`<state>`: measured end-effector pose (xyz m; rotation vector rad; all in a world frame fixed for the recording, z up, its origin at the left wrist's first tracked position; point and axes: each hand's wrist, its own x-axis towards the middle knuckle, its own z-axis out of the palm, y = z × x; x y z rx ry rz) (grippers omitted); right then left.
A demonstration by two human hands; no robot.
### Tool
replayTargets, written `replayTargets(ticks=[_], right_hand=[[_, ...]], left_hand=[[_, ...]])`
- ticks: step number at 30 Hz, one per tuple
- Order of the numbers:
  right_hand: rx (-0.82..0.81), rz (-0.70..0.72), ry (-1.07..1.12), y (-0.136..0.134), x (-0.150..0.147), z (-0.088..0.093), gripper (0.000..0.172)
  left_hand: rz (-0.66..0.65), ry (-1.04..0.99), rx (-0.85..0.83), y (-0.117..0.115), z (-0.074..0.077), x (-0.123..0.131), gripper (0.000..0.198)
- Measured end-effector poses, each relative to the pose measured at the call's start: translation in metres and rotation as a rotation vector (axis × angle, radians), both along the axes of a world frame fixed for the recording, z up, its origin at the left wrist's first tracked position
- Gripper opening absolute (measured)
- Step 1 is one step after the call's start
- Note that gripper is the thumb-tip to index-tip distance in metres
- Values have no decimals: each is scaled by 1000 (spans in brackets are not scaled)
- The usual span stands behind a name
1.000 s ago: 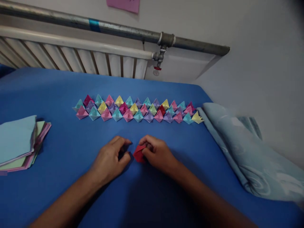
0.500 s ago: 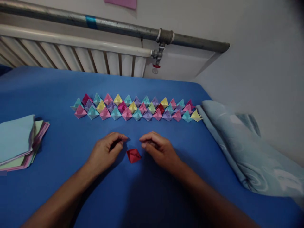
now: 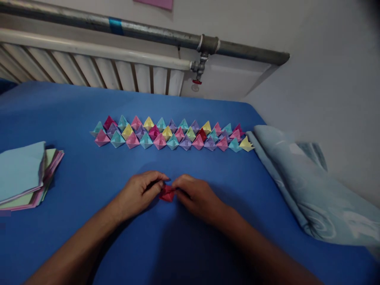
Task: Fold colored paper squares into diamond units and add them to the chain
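A: Where is your small red folded-paper piece (image 3: pixel 167 195)?

B: It is between your two hands, in front of you at the blue bench (image 3: pixel 71 174), well apart from the far edge.

A: How do your hands hold it?

B: Your right hand (image 3: pixel 197 194) pinches its right corner with thumb and finger. Your left hand (image 3: pixel 142 194) has the fingertips at its upper left side; I cannot tell if they grip.

A: What else lies before you?

B: Toward the far edge, three close rows of small multicoloured folded-paper boats (image 3: pixel 160 141); toward the left side, a stack of pastel paper sheets (image 3: pixel 20 170); along the right edge, a folded pale-blue patterned cloth (image 3: pixel 297 186).
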<state>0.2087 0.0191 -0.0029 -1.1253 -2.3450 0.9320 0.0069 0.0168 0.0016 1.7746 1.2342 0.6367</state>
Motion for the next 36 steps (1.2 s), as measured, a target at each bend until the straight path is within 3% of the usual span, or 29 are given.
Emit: replayTargets(ticks=[4,7,10,14,20,36], right_hand=[[44,-81,23,3,-6,-5,21],[23,-150,47,2,-8,-5,29],[-21,-190,44,-4,-8,-3,32],[-19,-209,-41,-9,-12,1,38],[5,-201,-73,-8,-15,2,27],[61,-161,-90,-8,-18,-3,18]], left_hand=[[2,55,-50,0,1,-2,20],[79,87,55,1,-3,-3,24],[16,86,113,3,-7,-3,31],[-27,83,61,1,-6,-2,22],[-2,121,39,-1,-3,0,17],[25,272,131,-2,-8,7,14]])
